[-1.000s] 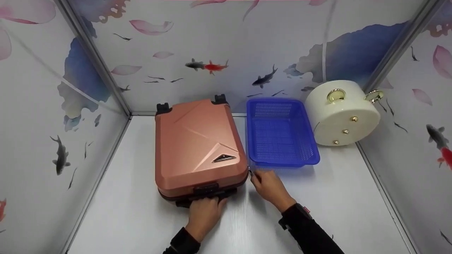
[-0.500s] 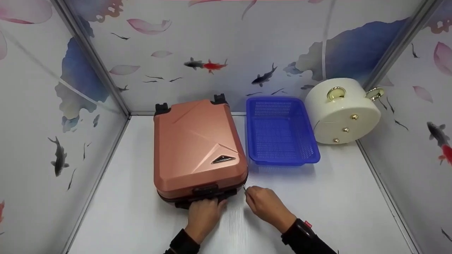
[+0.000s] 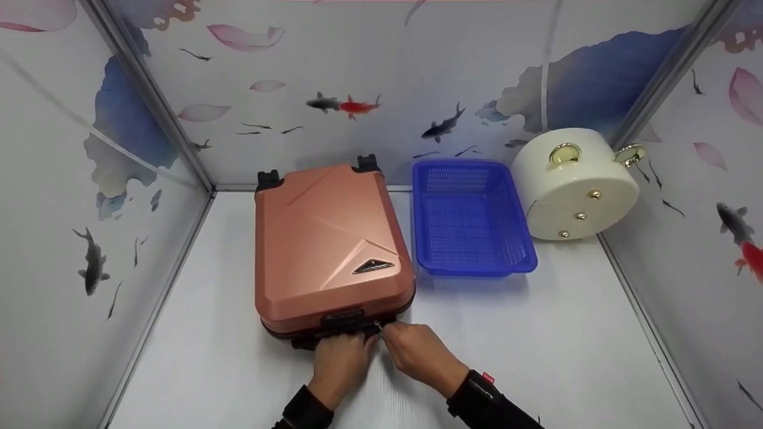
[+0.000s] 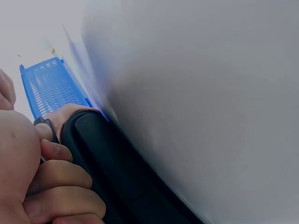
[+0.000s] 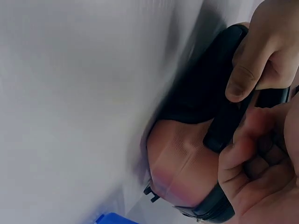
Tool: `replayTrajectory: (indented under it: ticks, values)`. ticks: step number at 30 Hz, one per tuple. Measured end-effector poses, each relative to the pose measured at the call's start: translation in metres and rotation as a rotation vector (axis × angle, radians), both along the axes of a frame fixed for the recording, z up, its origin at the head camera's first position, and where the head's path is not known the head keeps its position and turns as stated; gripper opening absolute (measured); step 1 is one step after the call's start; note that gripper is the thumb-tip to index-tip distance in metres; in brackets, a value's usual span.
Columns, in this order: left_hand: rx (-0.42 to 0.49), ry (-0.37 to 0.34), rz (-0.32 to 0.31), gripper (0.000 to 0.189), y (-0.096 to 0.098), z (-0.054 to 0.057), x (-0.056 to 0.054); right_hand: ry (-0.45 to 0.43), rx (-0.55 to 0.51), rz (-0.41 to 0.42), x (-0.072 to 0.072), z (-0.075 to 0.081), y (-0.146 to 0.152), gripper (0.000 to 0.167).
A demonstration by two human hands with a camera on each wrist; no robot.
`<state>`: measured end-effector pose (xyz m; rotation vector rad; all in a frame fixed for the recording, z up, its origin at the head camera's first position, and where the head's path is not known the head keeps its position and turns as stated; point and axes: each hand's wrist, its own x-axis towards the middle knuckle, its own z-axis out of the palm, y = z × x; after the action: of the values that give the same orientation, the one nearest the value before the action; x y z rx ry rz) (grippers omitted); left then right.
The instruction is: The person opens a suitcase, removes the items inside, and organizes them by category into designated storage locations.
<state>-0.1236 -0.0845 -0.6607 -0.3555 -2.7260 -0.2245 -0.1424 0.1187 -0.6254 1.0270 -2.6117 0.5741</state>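
A rose-gold hard-shell suitcase lies flat on the white table, its wheels toward the back wall. At its near end, my left hand grips the black carry handle; the left wrist view shows the fingers curled round it. My right hand is close beside the left, at the front seam near the right corner. Its thumb and forefinger pinch a small metal zipper pull. The right wrist view shows this hand's other fingers curled in, with the pull hidden.
To the right of the suitcase stands a blue perforated plastic basket. A round cream case with gold rings and studs sits beyond it in the back right corner. Patterned panels with fish and petals wall in the table on three sides.
My right hand has moved from the suitcase's right side round the near corner to the front, drawing the zipper pull leftward along the seam. My left hand stays on the handle.
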Motion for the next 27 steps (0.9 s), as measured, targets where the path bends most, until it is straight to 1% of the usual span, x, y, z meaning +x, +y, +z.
replayTrajectory:
  ticks: [3, 6, 8, 10, 12, 15, 18, 20, 21, 22, 24, 27]
  values:
    - [-0.001, 0.021, -0.011, 0.059, -0.001, -0.001, -0.001, 0.002, -0.063, -0.021, -0.001, -0.007, 0.003, 0.012]
    - [0.002, 0.019, -0.017, 0.058, -0.001, -0.003, -0.002, -0.011, -0.105, -0.058, -0.003, -0.012, 0.011, 0.01]
    - [0.013, 0.011, -0.019, 0.056, -0.002, -0.002, -0.002, -0.028, -0.112, -0.094, -0.005, -0.013, 0.02, 0.01]
    - [0.044, 0.021, -0.025, 0.05, -0.004, -0.001, -0.002, -0.034, -0.124, -0.136, -0.008, -0.01, 0.03, 0.01]
    - [0.092, 0.017, -0.037, 0.043, -0.005, 0.003, -0.001, -0.036, -0.156, -0.175, -0.011, -0.004, 0.04, 0.011]
    - [0.139, 0.004, -0.035, 0.041, -0.001, 0.01, 0.0, 0.001, -0.231, -0.214, -0.017, 0.012, 0.051, 0.016]
    - [0.152, -0.057, 0.017, 0.048, 0.008, 0.016, 0.001, 0.051, -0.297, -0.224, -0.023, 0.032, 0.051, 0.026]
    - [0.143, -0.085, 0.064, 0.053, 0.015, 0.019, 0.003, 0.082, -0.302, -0.208, -0.025, 0.044, 0.046, 0.034]
    - [0.141, -0.084, 0.083, 0.054, 0.018, 0.021, 0.004, 0.093, -0.291, -0.194, -0.027, 0.05, 0.042, 0.039]
    - [0.143, -0.075, 0.096, 0.054, 0.022, 0.022, 0.005, 0.1, -0.273, -0.178, -0.028, 0.055, 0.037, 0.043]
    - [0.14, -0.033, 0.11, 0.049, 0.027, 0.025, 0.005, 0.102, -0.228, -0.14, -0.032, 0.063, 0.026, 0.049]
    - [0.15, 0.067, 0.099, 0.037, 0.033, 0.027, 0.004, 0.084, -0.157, -0.096, -0.039, 0.07, 0.01, 0.057]
